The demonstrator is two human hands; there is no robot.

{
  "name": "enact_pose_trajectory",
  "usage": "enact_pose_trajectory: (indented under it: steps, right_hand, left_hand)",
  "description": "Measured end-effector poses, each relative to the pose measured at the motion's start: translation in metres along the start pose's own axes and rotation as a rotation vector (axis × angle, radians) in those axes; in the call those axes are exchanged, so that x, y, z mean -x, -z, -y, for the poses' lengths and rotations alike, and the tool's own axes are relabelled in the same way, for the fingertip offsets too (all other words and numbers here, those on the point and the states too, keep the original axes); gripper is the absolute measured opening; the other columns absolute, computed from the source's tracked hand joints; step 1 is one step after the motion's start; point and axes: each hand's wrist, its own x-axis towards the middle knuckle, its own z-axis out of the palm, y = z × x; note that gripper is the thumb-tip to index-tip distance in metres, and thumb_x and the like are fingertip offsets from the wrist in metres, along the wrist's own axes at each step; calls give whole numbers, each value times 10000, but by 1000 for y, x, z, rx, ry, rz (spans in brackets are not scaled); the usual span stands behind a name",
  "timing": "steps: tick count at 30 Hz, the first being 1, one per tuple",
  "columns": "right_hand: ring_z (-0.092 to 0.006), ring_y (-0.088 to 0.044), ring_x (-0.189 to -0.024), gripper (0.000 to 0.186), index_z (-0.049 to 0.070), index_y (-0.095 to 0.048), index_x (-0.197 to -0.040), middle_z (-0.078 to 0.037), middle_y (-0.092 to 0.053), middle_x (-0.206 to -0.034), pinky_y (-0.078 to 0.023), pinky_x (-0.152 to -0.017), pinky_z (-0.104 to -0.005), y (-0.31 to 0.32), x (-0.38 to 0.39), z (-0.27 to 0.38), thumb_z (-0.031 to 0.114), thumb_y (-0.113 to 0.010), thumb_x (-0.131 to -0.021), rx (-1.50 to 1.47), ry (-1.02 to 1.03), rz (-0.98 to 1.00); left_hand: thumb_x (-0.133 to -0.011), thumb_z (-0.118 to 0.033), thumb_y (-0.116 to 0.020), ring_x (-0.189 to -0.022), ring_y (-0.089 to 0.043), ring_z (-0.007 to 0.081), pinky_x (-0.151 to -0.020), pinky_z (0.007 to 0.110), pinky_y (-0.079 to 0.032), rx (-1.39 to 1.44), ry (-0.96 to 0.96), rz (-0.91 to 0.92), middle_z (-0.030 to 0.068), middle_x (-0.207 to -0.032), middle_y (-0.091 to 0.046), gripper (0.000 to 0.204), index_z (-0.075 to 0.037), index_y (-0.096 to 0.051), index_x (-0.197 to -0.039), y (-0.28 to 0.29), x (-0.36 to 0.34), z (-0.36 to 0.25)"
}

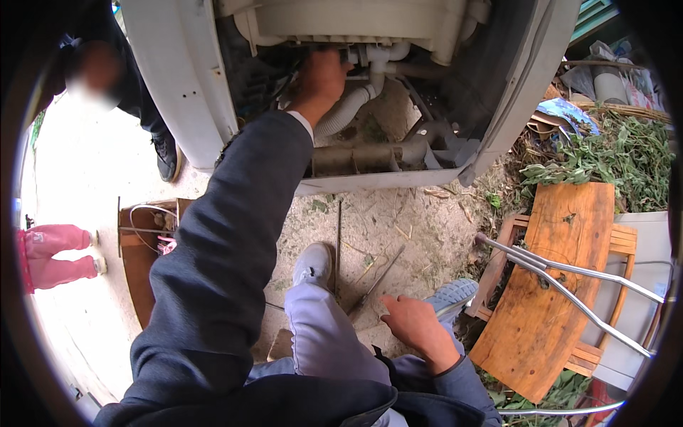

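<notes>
My left hand [321, 80] reaches into the open underside of a white appliance [178, 78], fingers curled at the grey pipe fittings [377, 60] beneath the pale tub [356, 18]; what exactly they grip is hidden. A grey corrugated hose [341, 114] runs down just beside that hand. My right hand [416, 327] is low by my leg, its fingers loosely bent and apart, with nothing visible in them. Thin metal rods [380, 277] lie on the concrete ground between the appliance and my feet.
A person in dark trousers [153, 121] stands left of the appliance; another, in pink trousers [64, 252], is at far left. A wooden box [135, 263] sits left. A wooden chair [541, 277], metal tubes [583, 302], cut greenery [605, 156] and assorted debris [597, 82] crowd the right.
</notes>
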Motion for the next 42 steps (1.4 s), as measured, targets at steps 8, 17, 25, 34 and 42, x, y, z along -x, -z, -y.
enact_pose_trajectory:
  steps: [8,17,25,34,42]
  right_hand:
    - [-403,-647,-867,295,66,-545,-1077,-195,-650,-897,-515,-704,-502,-3,0,-4,259,-650,-880,-21,21,-6]
    - [-411,-643,-891,301,58,-545,-1083,-203,-654,-890,-512,-719,-511,-4,-6,-9,255,-645,-879,-38,-1,37]
    - [-406,-637,-920,288,63,-556,-1094,-191,-656,-940,-509,-753,-511,2,-17,-5,254,-625,-891,-49,23,74]
    - [-247,-651,-729,208,57,-681,-1091,-122,-645,-829,-520,-670,-330,82,-60,46,133,-653,-900,-447,275,-662]
    - [-251,-663,-860,191,-57,-586,-1055,-163,-653,-960,-577,-772,-387,203,-237,39,112,-556,-971,-1711,234,-652]
  left_hand:
    - [-761,-321,-803,-928,-662,417,-797,486,-529,255,49,-73,232,-966,-690,514,-7,-647,-1137,-21,-6,15]
    - [-858,-378,-728,-1184,-573,389,-929,481,-481,330,152,-1,243,-1299,-583,641,-7,-522,-1339,-40,-8,17]
    - [-956,-435,-555,-1232,-510,432,-1022,468,-416,527,225,64,269,-1301,-565,578,-8,-504,-1341,-27,-7,11]
    - [-1015,-450,-372,-1072,-601,418,-954,493,-451,491,420,47,243,-1101,-664,539,-10,-680,-1062,-14,-6,-14]
    - [-981,-428,-443,-1020,-609,433,-912,498,-474,446,325,-90,217,-1052,-667,461,-34,-654,-1096,-33,-11,2]
